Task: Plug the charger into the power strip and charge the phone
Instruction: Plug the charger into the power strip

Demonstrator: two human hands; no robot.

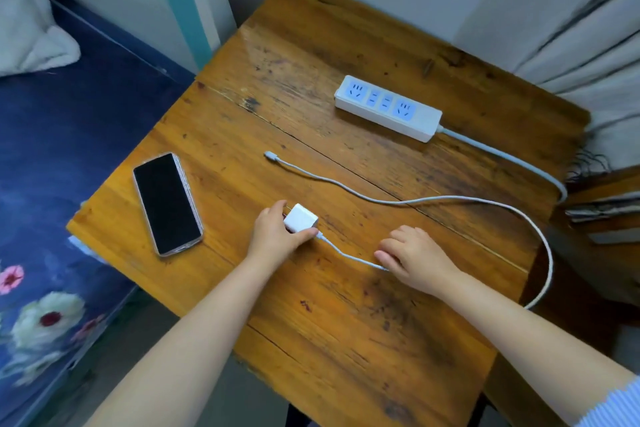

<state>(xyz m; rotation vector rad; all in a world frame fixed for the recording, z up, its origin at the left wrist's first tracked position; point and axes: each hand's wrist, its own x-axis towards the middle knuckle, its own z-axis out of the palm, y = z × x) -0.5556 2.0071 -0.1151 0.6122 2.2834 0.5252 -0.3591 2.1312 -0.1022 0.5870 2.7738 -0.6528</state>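
A white charger block [300, 218] lies near the middle of the wooden table [311, 322], with my left hand [273, 236] gripping it between thumb and fingers. Its white cable [450, 198] runs right, loops past the table's right edge and comes back to a free connector end [269, 156]. My right hand [414, 258] rests curled on the cable close to the block. A black phone [167, 203] lies screen up at the left. The white power strip [388, 107] sits at the back right, all sockets free.
The power strip's thick cord [512, 158] trails off the table's right edge. A bed with dark blue flowered bedding [52, 201] is at the left, grey curtains [595, 28] at the back right, and a second wooden surface [609, 211] at the right.
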